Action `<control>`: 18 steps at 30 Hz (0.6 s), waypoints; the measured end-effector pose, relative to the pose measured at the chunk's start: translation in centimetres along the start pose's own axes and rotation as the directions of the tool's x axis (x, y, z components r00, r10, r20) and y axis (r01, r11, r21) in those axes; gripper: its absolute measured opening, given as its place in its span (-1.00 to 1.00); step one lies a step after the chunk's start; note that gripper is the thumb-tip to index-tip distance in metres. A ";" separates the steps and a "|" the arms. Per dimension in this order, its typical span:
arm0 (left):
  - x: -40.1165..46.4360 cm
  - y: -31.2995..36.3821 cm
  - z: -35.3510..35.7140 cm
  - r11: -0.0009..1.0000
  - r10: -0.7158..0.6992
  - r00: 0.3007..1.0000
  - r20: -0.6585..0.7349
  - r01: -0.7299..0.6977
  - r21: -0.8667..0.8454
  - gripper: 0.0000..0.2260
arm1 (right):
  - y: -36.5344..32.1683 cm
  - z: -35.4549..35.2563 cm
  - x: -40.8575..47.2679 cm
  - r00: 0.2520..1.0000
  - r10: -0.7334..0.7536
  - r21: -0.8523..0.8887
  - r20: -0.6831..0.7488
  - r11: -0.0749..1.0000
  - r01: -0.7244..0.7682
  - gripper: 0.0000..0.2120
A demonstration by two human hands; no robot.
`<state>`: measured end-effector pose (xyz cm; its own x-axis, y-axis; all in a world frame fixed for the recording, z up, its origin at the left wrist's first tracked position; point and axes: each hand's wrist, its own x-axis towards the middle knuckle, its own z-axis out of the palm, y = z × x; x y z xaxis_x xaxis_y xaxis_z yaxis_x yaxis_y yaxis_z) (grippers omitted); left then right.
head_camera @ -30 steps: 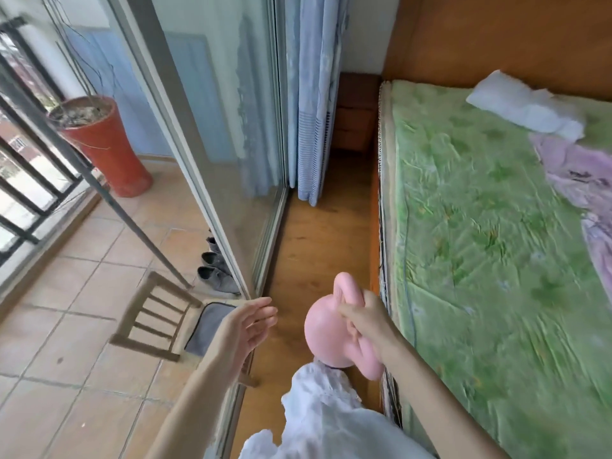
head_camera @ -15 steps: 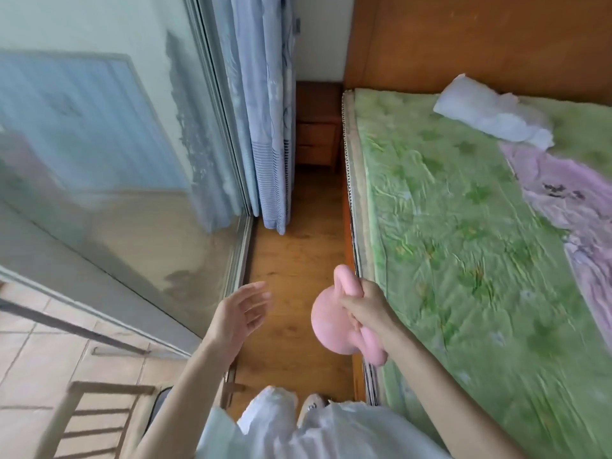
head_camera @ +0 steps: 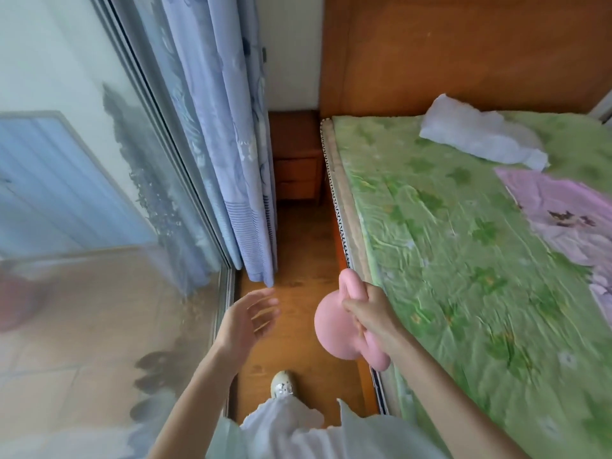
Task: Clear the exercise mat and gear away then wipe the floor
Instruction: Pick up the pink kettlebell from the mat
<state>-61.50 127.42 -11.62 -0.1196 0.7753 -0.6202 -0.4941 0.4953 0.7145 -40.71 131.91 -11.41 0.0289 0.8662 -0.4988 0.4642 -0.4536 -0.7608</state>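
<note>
View swung off balcony into aisle | right hand point(head_camera: 371, 313) grips pink kettlebell point(head_camera: 334, 323) | left hand point(head_camera: 246, 318) fingers spread | bed point(head_camera: 463, 260) right, curtain point(head_camera: 231, 144) left

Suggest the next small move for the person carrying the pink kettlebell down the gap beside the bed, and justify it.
Probably step on toward the nightstand and lower the kettlebell to the floor there. The right hand grips its handle in mid-air, the left hand is open and free, and the strip between curtain and bed looks unobstructed ahead.
</note>
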 end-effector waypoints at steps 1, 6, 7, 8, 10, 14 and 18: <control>1.6 1.3 0.2 1.000 -0.005 1.000 0.006 0.005 0.018 -0.83 | -1.1 0.2 1.6 1.000 -0.003 0.007 -0.011 1.000 0.003 -0.77; 8.7 6.9 1.1 0.997 -0.027 0.999 0.029 0.025 0.073 -0.82 | -6.6 0.7 8.2 0.998 0.012 0.047 -0.057 0.999 -0.009 -0.78; 9.9 7.8 1.4 0.996 -0.037 0.999 0.035 0.034 0.080 -0.82 | -7.6 0.8 9.4 0.998 0.012 0.043 -0.064 0.999 -0.009 -0.79; 11.1 8.6 1.8 0.995 -0.045 0.998 0.045 0.041 0.091 -0.81 | -8.7 0.8 10.6 0.998 0.008 0.036 -0.062 0.999 -0.005 -0.79; 13.3 10.0 2.7 0.993 -0.062 0.995 0.073 0.054 0.103 -0.80 | -10.5 0.9 12.9 0.999 -0.007 0.025 -0.046 1.000 0.008 -0.80; 18.4 12.7 4.8 0.991 -0.078 0.994 0.071 0.070 0.113 -0.79 | -13.5 0.3 18.5 0.999 -0.010 0.036 -0.052 0.999 0.012 -0.83; 24.2 15.5 7.8 0.991 -0.054 0.996 0.075 0.044 0.129 -0.77 | -15.9 -0.8 25.2 1.000 -0.010 0.022 -0.025 1.000 0.010 -0.85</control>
<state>-65.35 156.95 -13.02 -0.0273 0.7747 -0.6317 -0.3832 0.5755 0.7224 -46.65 161.16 -11.54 0.0467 0.8757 -0.4806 0.4449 -0.4490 -0.7749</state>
